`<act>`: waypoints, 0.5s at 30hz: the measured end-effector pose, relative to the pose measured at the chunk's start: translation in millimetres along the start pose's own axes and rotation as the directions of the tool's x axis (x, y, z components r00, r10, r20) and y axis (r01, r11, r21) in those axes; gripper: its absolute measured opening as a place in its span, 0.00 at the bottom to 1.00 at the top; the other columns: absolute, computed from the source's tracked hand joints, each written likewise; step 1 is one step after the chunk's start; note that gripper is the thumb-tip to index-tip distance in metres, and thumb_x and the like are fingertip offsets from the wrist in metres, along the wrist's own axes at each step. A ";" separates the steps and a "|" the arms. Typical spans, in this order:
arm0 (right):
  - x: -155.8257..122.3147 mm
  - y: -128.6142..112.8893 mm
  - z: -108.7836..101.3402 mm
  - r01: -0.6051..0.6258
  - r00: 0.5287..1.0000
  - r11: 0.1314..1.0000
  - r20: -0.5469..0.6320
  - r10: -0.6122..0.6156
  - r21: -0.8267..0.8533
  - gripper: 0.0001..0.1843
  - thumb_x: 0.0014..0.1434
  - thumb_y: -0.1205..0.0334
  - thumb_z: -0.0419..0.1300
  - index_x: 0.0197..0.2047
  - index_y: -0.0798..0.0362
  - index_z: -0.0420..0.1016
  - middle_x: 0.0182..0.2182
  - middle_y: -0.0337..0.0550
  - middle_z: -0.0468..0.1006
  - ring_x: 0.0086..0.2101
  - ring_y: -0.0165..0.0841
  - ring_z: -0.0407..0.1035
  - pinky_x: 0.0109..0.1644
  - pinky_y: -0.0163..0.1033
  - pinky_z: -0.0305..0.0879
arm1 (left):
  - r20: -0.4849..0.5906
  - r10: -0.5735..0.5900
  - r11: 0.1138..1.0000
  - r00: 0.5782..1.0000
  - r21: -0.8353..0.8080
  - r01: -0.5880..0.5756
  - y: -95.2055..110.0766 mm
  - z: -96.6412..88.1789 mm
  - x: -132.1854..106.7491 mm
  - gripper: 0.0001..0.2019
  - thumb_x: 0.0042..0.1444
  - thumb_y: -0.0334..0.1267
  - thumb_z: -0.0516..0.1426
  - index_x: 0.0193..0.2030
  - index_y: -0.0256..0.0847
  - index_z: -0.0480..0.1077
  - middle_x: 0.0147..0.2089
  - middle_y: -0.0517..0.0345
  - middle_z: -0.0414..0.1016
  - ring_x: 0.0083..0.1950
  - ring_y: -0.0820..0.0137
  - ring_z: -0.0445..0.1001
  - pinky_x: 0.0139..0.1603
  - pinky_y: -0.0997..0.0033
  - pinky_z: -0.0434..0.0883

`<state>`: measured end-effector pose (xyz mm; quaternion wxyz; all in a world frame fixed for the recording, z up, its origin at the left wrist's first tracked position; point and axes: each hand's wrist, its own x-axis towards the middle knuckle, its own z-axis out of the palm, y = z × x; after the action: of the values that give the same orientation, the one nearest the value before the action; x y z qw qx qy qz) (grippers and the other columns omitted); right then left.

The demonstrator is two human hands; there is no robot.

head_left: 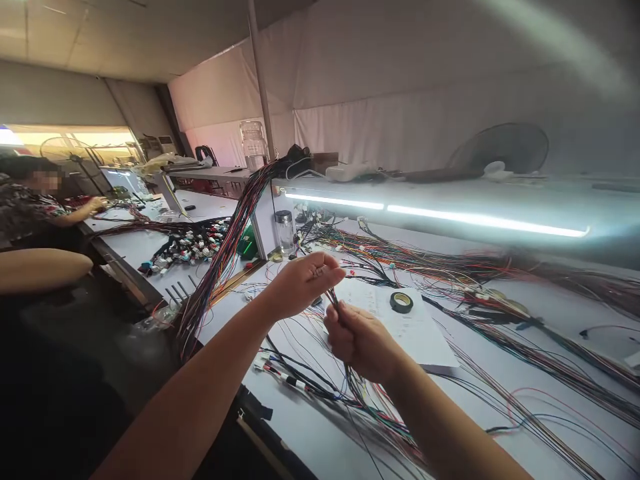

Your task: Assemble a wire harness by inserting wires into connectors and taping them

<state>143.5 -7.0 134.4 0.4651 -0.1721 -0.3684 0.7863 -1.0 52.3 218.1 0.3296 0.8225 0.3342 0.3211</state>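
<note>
At the centre of the frame the left hand (305, 280) pinches the upper end of a thin wire bundle (332, 303), its fingers closed on the strands. Just below and to the right, the right hand (357, 340) is curled into a fist around the same bundle. The short stretch between the hands looks bare, with no wrapping to be seen. From the fist the strands run down into the loose wires (370, 400) spread on the table (300, 417).

A roll of black tape (401, 302) lies untouched on a paper sheet (415, 333) just right of the hands, so the work appears to be at an early stage. A thick harness (225, 247) hangs at centre left.
</note>
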 end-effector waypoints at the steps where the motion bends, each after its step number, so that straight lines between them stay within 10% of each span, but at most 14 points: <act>1: -1.2 3.7 -0.8 0.019 0.999 1.000 -0.027 -0.019 0.002 0.16 0.61 0.48 0.55 0.33 0.53 0.62 0.19 0.28 0.48 0.18 0.21 0.38 0.19 0.29 0.36 | -0.002 -0.025 0.999 1.000 -0.043 0.025 -4.6 1.9 1.8 0.18 0.55 0.54 0.55 0.36 0.39 0.69 0.26 0.64 0.64 0.26 0.77 0.60 0.27 0.76 0.60; 7: -1.0 2.5 -6.2 0.097 0.982 0.990 -0.150 -0.113 -0.106 0.18 0.60 0.47 0.55 0.30 0.52 0.59 0.19 0.28 0.47 0.18 0.21 0.37 0.19 0.30 0.35 | 0.108 -0.195 0.769 0.975 -0.600 0.221 -32.3 25.9 -6.1 0.25 0.56 0.57 0.52 0.53 0.40 0.65 0.30 0.61 0.64 0.26 0.77 0.61 0.25 0.77 0.57; 15: -0.9 -13.2 -14.2 -0.013 0.983 0.829 -0.159 -0.092 -0.559 0.24 0.61 0.40 0.48 0.28 0.53 0.62 0.18 0.30 0.58 0.18 0.23 0.50 0.21 0.31 0.49 | 0.133 -0.264 0.687 0.955 -0.669 0.283 -37.7 50.4 -27.9 0.15 0.56 0.47 0.57 0.44 0.39 0.74 0.36 0.56 0.70 0.34 0.74 0.64 0.36 0.72 0.61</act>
<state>160.6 2.1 134.6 0.4421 -0.3628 -0.5419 0.6159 8.1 35.7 152.0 0.6563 0.5891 0.3072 0.3575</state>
